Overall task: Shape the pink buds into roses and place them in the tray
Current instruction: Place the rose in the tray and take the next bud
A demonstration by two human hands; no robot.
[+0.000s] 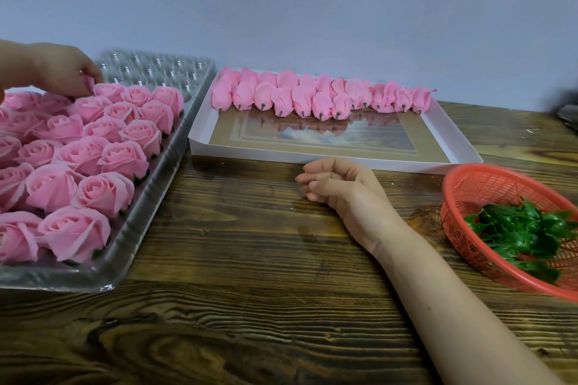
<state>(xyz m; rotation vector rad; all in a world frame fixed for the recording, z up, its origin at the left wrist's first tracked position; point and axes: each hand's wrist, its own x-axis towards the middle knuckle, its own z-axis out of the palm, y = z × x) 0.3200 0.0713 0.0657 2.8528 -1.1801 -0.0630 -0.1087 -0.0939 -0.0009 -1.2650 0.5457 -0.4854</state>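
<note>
Bare wood table (250,306) nearest. Right hand (331,184) rests on it at centre, fingers loosely curled and holding nothing; probably idle until the next bud. Red basket (469,184) at 4 o'clock keeps the green leaf pieces (525,228) within reach. Clear tray (131,244) at 9 o'clock, mostly filled with finished roses (93,191), blooms up. Left hand (62,72) at 10 o'clock pinches a rose (89,81), apparently seating it in the far row. White box (312,153) at 12 o'clock; unshaped buds (300,97) lie along its far wall

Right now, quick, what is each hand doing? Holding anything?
Left hand: pinching a pink rose at the tray.
Right hand: loosely curled, holding nothing, resting on the table.
</note>
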